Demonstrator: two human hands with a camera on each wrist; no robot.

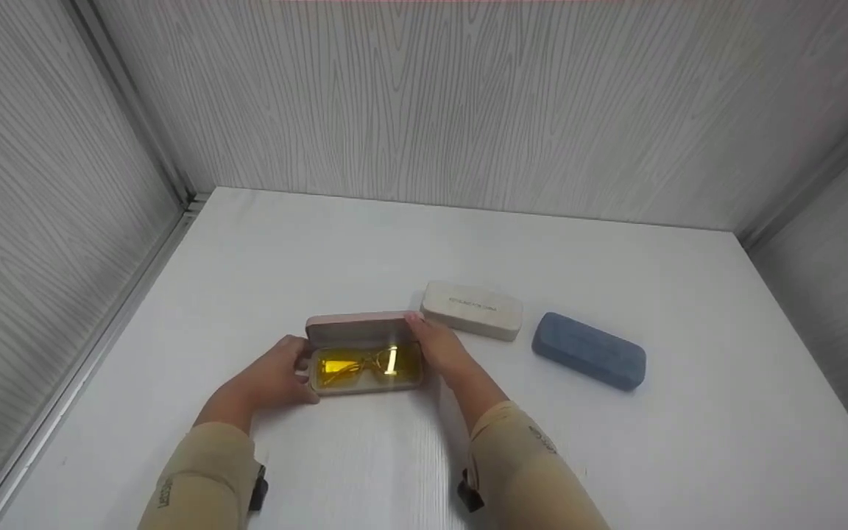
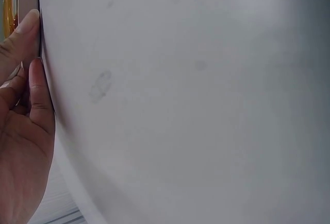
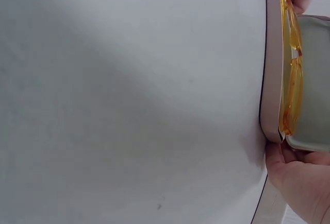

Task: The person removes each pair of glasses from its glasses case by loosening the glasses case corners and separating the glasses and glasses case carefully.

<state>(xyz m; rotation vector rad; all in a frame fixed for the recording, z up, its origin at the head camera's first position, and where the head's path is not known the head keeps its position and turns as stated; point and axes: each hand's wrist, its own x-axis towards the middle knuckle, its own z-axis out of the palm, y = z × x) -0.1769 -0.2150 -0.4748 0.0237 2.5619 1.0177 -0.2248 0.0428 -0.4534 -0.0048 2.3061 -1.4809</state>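
An opened pink glasses case (image 1: 356, 319) with a pale lining stands on the table, its lid raised at the back. Inside lie yellow-lensed glasses (image 1: 341, 366), whose clear amber frame also shows in the right wrist view. My left hand (image 1: 269, 377) grips the left end of the case between thumb and fingers; the left wrist view catches the thumb at the case's edge. At the opposite end, my right hand (image 1: 447, 355) holds the case, with a digit up on the lid's right corner. In the right wrist view, part of that hand (image 3: 304, 185) is hidden behind the case.
A cream glasses case (image 1: 472, 309) with small lettering lies closed just behind my right hand. Farther right, a blue glasses case (image 1: 589, 351) is closed and angled. The white table (image 1: 468, 235) meets wood-grain panels at the back and sides.
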